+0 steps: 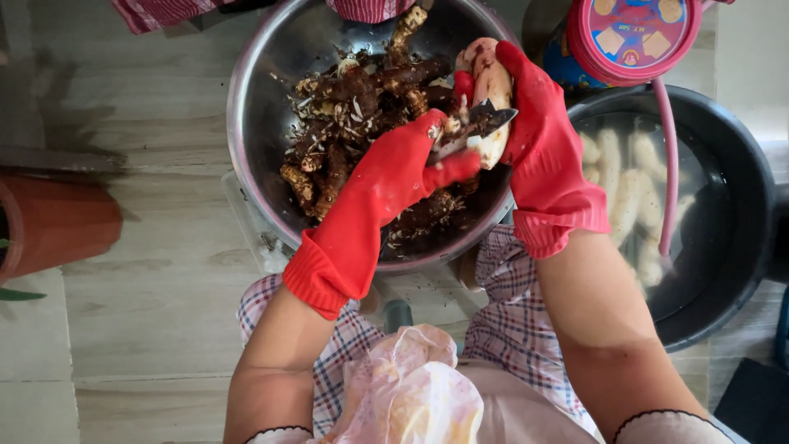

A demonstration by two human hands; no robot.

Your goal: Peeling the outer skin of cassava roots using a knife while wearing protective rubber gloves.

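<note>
Cassava root (pixel 491 90), half peeled, sits above the steel bowl (pixel 255 107) of peelings, gripped by the red-gloved right hand (pixel 538 131); the gloved left hand (pixel 394 177) is closed around a knife (pixel 485 123) against it.

Your widest free room is the bare wooden floor (pixel 156 271) at 9 o'clock of the steel bowl (pixel 259 115), open until the terracotta pot (pixel 57 222) at the far left edge. Inside the bowl, the heap of unpeeled roots (pixel 353 115) fills the middle and 12 o'clock; only its bare wall at 9 to 10 o'clock lets a hand dip in. At 3 o'clock the dark basin (pixel 740 214) of water stands just beside the bowl, a pink hose (pixel 667 164) draped across it. The round pink lid (pixel 637 33) blocks 1 o'clock. At 6 o'clock, your knees and checked cloth (pixel 509 321) close the way.
</note>
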